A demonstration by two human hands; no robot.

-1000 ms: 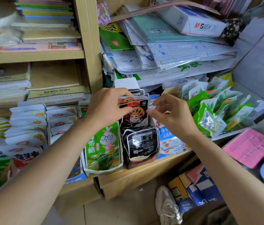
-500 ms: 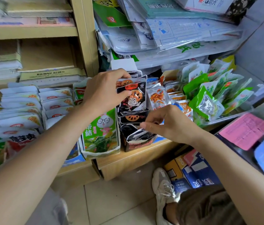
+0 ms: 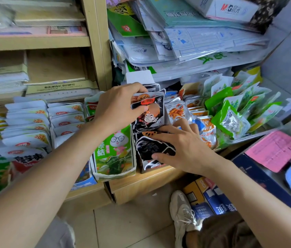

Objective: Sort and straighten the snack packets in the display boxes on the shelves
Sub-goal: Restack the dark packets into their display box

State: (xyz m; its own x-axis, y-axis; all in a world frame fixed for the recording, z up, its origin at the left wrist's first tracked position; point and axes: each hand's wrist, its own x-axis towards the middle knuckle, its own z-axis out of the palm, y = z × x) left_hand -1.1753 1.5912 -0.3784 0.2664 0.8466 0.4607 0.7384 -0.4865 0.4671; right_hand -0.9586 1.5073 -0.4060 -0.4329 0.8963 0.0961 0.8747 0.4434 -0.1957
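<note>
- The black snack packets [image 3: 148, 111] carry a cartoon face, a red label and orange-brown slices.
- The green display box [image 3: 114, 154] has a white cartoon rabbit with glasses, pink touches and white lettering.
- The white packets [image 3: 26, 122] have orange-yellow corners and small red ovals.
- The orange packets [image 3: 177, 111] are silver and white, printed with orange strips and a red mark.
- The green packets [image 3: 230, 120] are bright green and white with clear windows.
- The shelf [image 3: 94, 42] is pale wood.
- The paper sheet [image 3: 273, 151] is pink.
- The shoe [image 3: 182, 217] is beige-grey.
- The cartons [image 3: 218, 204] on the floor are blue and yellow.
</note>
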